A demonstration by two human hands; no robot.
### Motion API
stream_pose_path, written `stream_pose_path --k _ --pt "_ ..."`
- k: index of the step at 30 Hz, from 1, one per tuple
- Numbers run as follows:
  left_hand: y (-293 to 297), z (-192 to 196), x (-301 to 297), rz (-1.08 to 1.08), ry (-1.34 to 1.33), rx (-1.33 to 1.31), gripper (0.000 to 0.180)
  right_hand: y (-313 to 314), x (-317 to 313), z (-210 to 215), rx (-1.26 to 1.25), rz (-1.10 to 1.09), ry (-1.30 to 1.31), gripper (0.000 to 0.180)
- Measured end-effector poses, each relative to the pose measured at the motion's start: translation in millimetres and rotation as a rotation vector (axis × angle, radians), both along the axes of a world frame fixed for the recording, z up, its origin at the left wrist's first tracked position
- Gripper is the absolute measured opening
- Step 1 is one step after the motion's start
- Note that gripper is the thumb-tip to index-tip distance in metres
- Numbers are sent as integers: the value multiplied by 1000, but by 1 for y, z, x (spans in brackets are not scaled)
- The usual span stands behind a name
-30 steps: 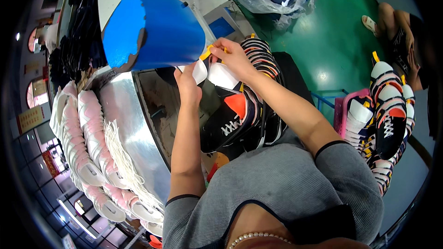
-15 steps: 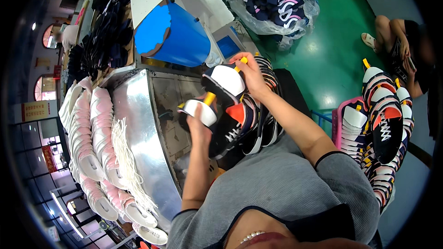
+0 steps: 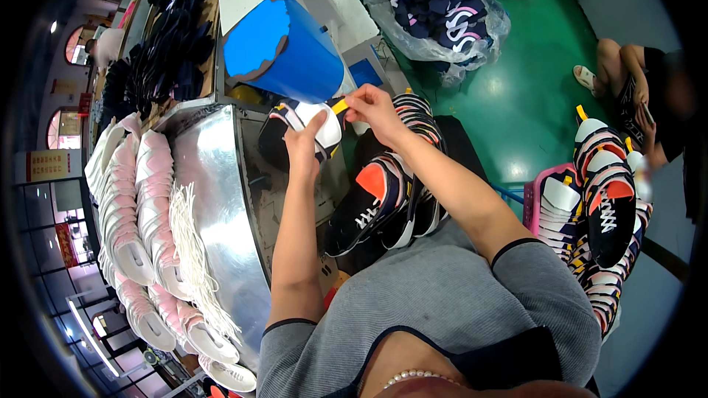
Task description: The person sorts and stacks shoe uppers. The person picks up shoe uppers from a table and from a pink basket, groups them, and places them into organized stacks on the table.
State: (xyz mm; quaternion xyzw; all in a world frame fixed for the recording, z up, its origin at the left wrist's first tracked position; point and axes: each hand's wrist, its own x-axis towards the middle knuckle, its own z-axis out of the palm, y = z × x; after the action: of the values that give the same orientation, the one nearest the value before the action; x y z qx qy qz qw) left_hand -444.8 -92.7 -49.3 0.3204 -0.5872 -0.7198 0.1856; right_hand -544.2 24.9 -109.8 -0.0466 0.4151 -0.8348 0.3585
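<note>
My left hand [image 3: 304,140] is closed around dark shoe uppers with white heel panels [image 3: 330,131] and pink-orange edging, thumb lying on the white. With my right hand [image 3: 375,114] I pinch at the yellow pull tab [image 3: 340,105] beside that white panel. The uppers are held over the metal worktop, just below the blue curved cover; how many are in my grip cannot be told. Nearer my body rests a laced black upper with an orange lining [image 3: 371,180], touching a row of nested striped uppers [image 3: 418,112].
White-and-pink shoe uppers [image 3: 133,199] hang in rows beside white laces [image 3: 193,250] at the left of the metal worktop [image 3: 214,169]. The blue cover [image 3: 295,51] stands ahead. At right, a pink basket [image 3: 529,206] holds stacked uppers. A person [image 3: 634,88] sits beyond.
Both hands have moved forward and left, away from the laced upper. The white-heeled uppers that were apart, one in each hand, are now together in my left hand's grip.
</note>
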Motion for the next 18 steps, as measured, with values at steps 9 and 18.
stream_pose_path --k 9,18 --pt "-43 -31 -39 168 -119 627 38 2 -32 3 223 126 -23 35" --pt "42 140 90 245 175 248 50 87 20 -2 1129 1037 1435 64"
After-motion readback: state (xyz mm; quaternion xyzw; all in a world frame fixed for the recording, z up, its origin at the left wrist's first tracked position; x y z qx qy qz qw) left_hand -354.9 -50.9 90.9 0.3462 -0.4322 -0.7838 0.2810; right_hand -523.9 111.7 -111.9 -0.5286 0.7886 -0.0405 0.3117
